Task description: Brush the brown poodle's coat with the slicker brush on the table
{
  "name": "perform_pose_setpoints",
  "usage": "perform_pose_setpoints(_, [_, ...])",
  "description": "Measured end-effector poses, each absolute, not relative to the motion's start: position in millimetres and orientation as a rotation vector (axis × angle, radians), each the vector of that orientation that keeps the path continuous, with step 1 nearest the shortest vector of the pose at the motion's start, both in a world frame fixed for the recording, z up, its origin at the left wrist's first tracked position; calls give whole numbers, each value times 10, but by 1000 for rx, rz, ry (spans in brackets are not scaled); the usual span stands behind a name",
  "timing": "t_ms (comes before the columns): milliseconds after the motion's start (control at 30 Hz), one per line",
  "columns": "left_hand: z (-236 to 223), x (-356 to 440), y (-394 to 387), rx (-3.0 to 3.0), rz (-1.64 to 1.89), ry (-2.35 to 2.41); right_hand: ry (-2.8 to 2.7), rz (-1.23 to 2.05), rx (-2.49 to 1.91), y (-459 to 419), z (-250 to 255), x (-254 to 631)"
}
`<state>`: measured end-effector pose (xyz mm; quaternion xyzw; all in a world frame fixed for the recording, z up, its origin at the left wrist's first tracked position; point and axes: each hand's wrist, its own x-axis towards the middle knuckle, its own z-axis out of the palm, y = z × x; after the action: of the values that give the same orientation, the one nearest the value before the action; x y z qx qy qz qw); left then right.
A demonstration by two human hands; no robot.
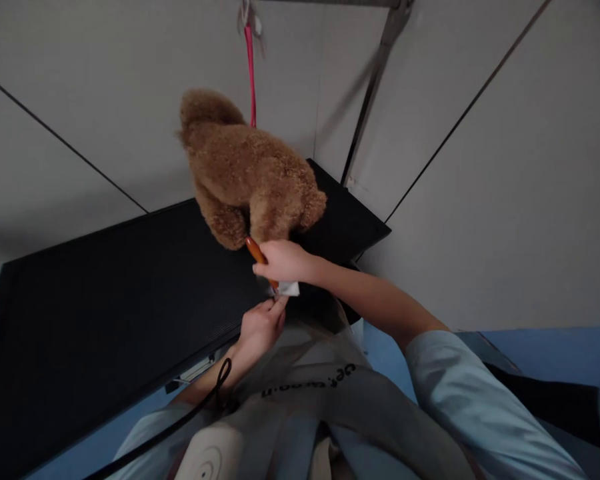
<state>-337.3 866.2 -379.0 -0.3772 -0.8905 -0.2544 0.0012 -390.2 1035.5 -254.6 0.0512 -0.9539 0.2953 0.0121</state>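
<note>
A brown, curly-coated dog (250,167) stands on the black table (130,293), its face not in view. My right hand (287,260) is closed around a slicker brush with an orange-brown wooden handle (255,250). The brush's pale head (289,289) points down toward me, just below the dog's near leg. Right under it is my left hand (264,323), its fingers curled and the fingertips close against the brush head. What those fingers grip is hidden; the lower end of the dog's leg is covered by my hands.
A pink-red strap (251,73) runs up from the dog toward a metal bar (330,2). A metal post (375,80) stands behind the table's right end, by the grey wall. A black cord (180,420) crosses my left forearm, and a translucent apron (320,380) covers my front.
</note>
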Motion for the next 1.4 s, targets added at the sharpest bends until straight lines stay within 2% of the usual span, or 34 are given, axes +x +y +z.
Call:
perform_pose_setpoints(100, [-3808,-3342,8659,-1218,-672,-2789,-2890,606,7,10251,-2400,-3917])
perform_pose_setpoints(167, [-3829,-3326,8648,-1240,-624,-2765,-2892,572,48,10227,-2374,-3888])
perform_pose_setpoints(267, [-3824,-3325,8633,-1262,-542,-2736,-3076,641,179,10243,-2414,-3817])
perform_pose_setpoints(367, [-3796,-3349,8609,-1266,-517,-2728,-2932,660,-27,10291,-2456,-3742])
perform_pose_setpoints(500, [-3811,-3372,8539,-1300,-637,-2764,-2973,803,43,10373,-2490,-3666])
perform_pose_setpoints(667, [-3881,-3346,8466,-1308,-794,-2761,-2836,763,-251,10481,-2564,-3614])
perform_pose_setpoints(767, [-3902,-3340,8446,-1345,-884,-2680,-2893,987,-1,10521,-2649,-3609])
perform_pose_setpoints(833, [-3915,-3347,8423,-1331,-953,-2649,-2791,1086,-74,10554,-2704,-3636])
perform_pose_setpoints(900, [-3935,-3355,8383,-1314,-1056,-2621,-2627,1095,-221,10576,-2743,-3673])
perform_pose_setpoints(1000, [-3957,-3349,8318,-1152,-1321,-2592,-2663,1226,10,10568,-2797,-3732])
perform_pose_setpoints(1067, [-3933,-3334,8296,-866,-1601,-2577,-2662,1335,54,10566,-2836,-3780])
perform_pose_setpoints(1167, [-3813,-3325,8314,-410,-2120,-2420,-2344,1367,-219,10585,-2895,-3832])
perform_pose_setpoints(1233, [-3704,-3351,8342,-235,-2384,-2259,-2250,1501,-128,10576,-2962,-3826])
perform_pose_setpoints(1300, [-3608,-3401,8366,-166,-2522,-2118,-2219,1753,21,10534,-3070,-3804])
perform_pose_setpoints(1400, [-3505,-3495,8388,-178,-2594,-1921,-1871,1897,-209,10437,-3263,-3803])
